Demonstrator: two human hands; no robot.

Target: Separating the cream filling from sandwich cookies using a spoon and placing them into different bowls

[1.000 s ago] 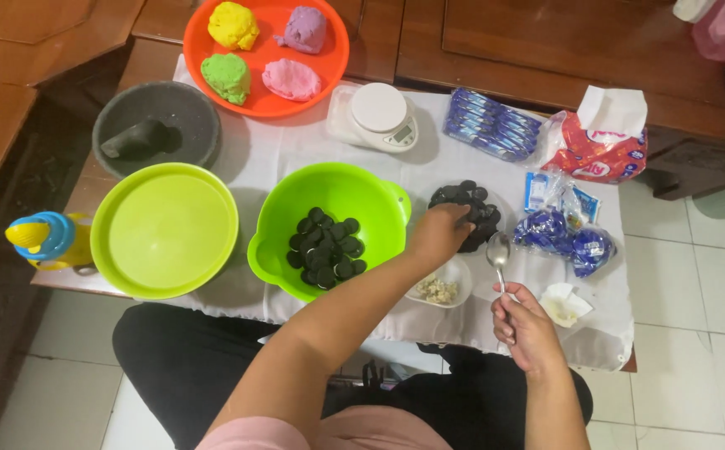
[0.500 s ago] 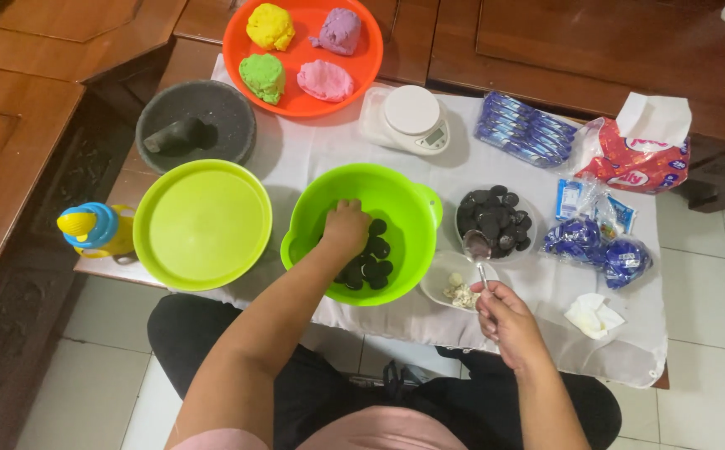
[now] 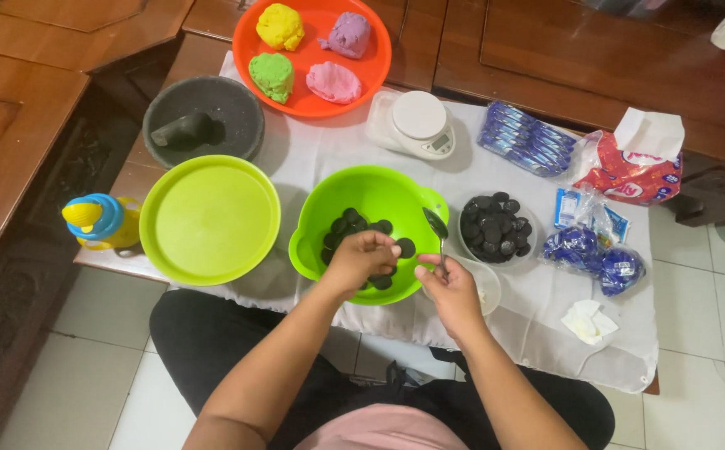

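Observation:
My left hand point(image 3: 361, 260) is over the near side of the bright green bowl point(image 3: 361, 180) and pinches a round dark cookie half point(image 3: 406, 247) at its fingertips. Several more dark cookie halves point(image 3: 354, 225) lie inside that bowl. My right hand point(image 3: 450, 290) is just right of it, gripping a metal spoon point(image 3: 437, 225) with its bowl pointing up, close to the held cookie. A small clear bowl point(image 3: 489, 287) sits partly hidden under my right hand. A small bowl of dark cookies point(image 3: 495, 225) stands right of the green bowl.
A green lid point(image 3: 210, 218), a stone mortar with pestle point(image 3: 204, 125) and a yellow-blue bottle point(image 3: 100, 221) are to the left. Behind stand an orange plate point(image 3: 383, 50) with coloured dough balls, a white scale point(image 3: 412, 123), blue packets point(image 3: 525, 137) and a red bag point(image 3: 629, 171). Wrappers point(image 3: 595, 254) and a tissue point(image 3: 587, 321) lie right.
My left hand went from the small cookie bowl into the green bowl, then rose holding a cookie half toward the spoon. My right hand shifted slightly left with the spoon.

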